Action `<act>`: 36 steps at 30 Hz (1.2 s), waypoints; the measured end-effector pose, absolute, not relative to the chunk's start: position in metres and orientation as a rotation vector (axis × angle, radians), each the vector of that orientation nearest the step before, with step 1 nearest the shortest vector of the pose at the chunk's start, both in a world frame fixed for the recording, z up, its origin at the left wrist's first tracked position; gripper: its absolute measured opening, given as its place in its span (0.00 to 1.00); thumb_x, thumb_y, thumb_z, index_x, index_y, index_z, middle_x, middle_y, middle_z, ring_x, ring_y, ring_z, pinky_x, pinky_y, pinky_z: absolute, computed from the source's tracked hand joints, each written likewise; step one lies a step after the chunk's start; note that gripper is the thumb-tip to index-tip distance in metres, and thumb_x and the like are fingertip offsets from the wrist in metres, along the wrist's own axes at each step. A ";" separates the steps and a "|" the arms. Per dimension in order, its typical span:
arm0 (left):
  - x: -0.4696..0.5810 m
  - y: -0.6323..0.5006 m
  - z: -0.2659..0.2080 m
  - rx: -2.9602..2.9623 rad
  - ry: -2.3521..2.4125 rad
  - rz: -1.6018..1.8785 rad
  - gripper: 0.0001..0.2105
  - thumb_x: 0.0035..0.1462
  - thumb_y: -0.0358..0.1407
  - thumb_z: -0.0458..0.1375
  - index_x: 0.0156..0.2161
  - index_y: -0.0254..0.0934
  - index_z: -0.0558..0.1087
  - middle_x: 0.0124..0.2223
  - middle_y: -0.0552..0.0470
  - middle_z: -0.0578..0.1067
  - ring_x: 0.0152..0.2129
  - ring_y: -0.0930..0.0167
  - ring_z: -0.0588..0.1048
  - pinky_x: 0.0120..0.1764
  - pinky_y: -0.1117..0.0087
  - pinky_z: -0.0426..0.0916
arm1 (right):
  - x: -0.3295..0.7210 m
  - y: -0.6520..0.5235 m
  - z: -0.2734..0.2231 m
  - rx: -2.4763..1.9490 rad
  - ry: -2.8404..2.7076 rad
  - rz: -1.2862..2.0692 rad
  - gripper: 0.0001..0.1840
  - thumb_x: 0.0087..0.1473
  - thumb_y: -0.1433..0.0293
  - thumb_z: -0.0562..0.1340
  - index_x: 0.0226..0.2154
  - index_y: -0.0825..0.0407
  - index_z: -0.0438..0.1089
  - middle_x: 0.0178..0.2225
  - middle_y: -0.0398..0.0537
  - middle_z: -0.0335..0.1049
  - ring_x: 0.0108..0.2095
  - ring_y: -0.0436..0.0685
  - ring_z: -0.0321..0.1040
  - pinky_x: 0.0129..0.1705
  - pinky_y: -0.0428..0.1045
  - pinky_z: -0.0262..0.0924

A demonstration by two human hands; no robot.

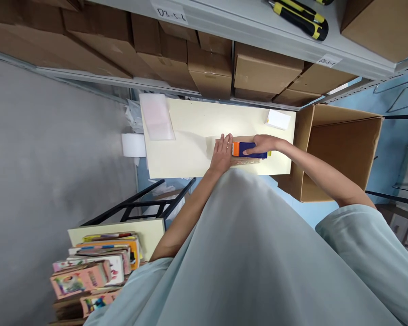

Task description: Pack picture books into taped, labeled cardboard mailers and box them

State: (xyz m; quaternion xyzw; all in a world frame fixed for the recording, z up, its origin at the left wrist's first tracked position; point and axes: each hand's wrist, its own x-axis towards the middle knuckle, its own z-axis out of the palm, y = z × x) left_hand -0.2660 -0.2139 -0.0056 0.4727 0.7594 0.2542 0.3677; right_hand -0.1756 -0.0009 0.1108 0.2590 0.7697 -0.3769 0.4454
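A small navy-blue and orange box (247, 150) lies at the middle of the cream table (190, 158). My right hand (263, 144) grips its right part, with the thumb across the top. My left hand (222, 153) rests flat at the orange end, fingers stretched out and close together. Under and around the box is brown, partly shiny wrapping or card (245, 161); its exact kind cannot be made out. A bit of yellow-green shows at the box's right end, mostly hidden by my right hand.
A white box (278, 119) lies at the table's right end, pale sheets (156, 117) at the left. A large open carton (343, 154) stands to the right. Shelves with brown boxes (268, 68) run behind. A white roll (133, 145) and stacked books (98, 271) are left.
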 end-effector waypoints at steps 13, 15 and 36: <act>-0.257 -0.209 -0.021 1.370 1.986 0.519 0.47 0.63 0.35 0.67 0.81 0.29 0.49 0.81 0.26 0.51 0.80 0.44 0.47 0.79 0.39 0.43 | -0.066 0.099 0.150 0.879 1.629 -1.136 0.38 0.41 0.33 0.78 0.28 0.50 0.78 0.23 0.51 0.76 0.26 0.61 0.76 0.31 0.54 0.71; -0.258 -0.208 -0.023 1.390 1.988 0.514 0.47 0.64 0.37 0.66 0.80 0.29 0.49 0.81 0.26 0.51 0.80 0.43 0.48 0.78 0.38 0.44 | -0.047 0.116 0.159 0.922 1.628 -1.098 0.38 0.40 0.32 0.78 0.28 0.50 0.78 0.23 0.51 0.76 0.27 0.62 0.77 0.31 0.54 0.71; -0.258 -0.203 -0.028 1.475 2.040 0.300 0.49 0.65 0.57 0.65 0.81 0.35 0.53 0.81 0.25 0.48 0.80 0.38 0.43 0.75 0.30 0.45 | -0.073 0.060 0.092 0.821 2.046 -0.332 0.18 0.65 0.63 0.67 0.51 0.58 0.81 0.46 0.66 0.83 0.49 0.72 0.81 0.47 0.57 0.70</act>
